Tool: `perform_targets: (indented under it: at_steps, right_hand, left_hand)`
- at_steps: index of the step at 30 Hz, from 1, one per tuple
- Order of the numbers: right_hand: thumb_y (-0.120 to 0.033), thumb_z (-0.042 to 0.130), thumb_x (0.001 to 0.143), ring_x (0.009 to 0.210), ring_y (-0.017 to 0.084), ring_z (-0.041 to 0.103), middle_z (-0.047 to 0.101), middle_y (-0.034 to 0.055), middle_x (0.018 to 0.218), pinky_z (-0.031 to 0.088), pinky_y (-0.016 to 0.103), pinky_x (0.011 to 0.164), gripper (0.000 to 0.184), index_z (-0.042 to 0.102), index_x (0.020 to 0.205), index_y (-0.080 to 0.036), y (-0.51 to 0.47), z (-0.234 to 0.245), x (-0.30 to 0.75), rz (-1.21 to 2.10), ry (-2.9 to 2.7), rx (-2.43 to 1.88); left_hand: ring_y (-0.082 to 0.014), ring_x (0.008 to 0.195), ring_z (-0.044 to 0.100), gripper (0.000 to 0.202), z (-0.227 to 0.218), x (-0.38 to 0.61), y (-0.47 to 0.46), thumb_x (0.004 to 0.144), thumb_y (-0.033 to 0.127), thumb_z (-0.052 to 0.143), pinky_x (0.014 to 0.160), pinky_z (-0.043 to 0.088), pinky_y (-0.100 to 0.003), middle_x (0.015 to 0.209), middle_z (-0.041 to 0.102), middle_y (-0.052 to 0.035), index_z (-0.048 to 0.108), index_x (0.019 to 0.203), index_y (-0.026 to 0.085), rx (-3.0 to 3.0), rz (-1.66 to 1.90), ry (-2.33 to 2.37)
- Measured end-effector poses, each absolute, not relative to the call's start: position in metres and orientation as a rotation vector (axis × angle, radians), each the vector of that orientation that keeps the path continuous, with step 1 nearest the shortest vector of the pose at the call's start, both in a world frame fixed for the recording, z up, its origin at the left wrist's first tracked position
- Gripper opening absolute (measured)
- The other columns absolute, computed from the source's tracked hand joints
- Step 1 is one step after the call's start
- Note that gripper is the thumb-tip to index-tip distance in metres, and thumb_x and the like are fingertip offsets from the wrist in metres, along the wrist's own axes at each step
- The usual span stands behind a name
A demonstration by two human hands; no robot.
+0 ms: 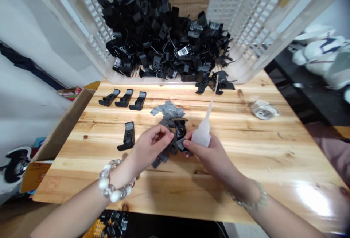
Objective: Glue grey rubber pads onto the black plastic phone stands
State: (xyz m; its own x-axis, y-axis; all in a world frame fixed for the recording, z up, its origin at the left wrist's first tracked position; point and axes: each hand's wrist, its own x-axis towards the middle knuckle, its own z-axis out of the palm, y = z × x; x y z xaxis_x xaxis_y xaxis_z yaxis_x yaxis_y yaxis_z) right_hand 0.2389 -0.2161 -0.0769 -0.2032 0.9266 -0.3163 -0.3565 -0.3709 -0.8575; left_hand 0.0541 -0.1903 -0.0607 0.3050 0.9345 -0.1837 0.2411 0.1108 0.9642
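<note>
My right hand [209, 154] grips a small white squeeze bottle [201, 134] with a long thin nozzle pointing away from me. The same hand's thumb and fingers also pinch a black clip [180, 128], with a grey piece at its near end. Close beside it, my left hand [150, 145] is closed in a pinch; anything between its fingertips is hidden. Thin grey rectangular pieces [170, 112] lie in a loose pile around and beneath the fingertips. Left of that hand lies a single black clip [127, 136] with a grey face at its far end.
Three similar clips [138, 101] lie in a row at the far left of the wooden table [246, 179]. Behind, a white plastic basket [90, 30] lies tipped toward me, heaped with black clips [161, 34], some spilling out. A clear tape roll [264, 109] sits right.
</note>
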Motion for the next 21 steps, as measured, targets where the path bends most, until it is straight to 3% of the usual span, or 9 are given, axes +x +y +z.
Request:
perform_targets:
  at_steps: [7, 12, 21]
  right_hand:
    - [-0.033, 0.079, 0.071, 0.051, 0.009, 0.058, 0.062, -0.0028, 0.065, 0.048, 0.024, 0.053, 0.025, 0.062, 0.080, -0.017, -0.216, -0.067, 0.235, 1.627, -0.868, -1.235]
    - [-0.029, 0.077, 0.074, 0.055, 0.009, 0.061, 0.065, -0.0033, 0.066, 0.049, 0.023, 0.060, 0.021, 0.062, 0.086, -0.018, -0.218, -0.073, 0.233, 1.714, -0.823, -1.098]
    - [-0.025, 0.077, 0.074, 0.059, 0.009, 0.060, 0.067, -0.0014, 0.069, 0.047, 0.022, 0.057, 0.019, 0.062, 0.085, -0.018, -0.223, -0.068, 0.233, 1.812, -0.744, -0.988]
  left_hand:
    - [-0.0102, 0.067, 0.057, 0.002, -0.068, 0.059, -0.202, 0.090, 0.019, 0.058, 0.060, 0.047, -0.020, 0.075, 0.059, 0.0014, 0.058, 0.088, 0.019, 1.936, 0.863, 1.095]
    - [-0.0126, 0.077, 0.062, 0.013, -0.073, 0.055, -0.201, 0.087, 0.007, 0.059, 0.069, 0.052, -0.023, 0.085, 0.065, -0.0034, 0.061, 0.095, 0.017, 2.387, 1.162, 0.908]
    - [-0.0115, 0.065, 0.059, 0.011, -0.058, 0.050, -0.198, 0.090, 0.011, 0.056, 0.062, 0.049, -0.023, 0.077, 0.065, -0.0023, 0.065, 0.092, 0.018, 2.777, 1.259, 0.741]
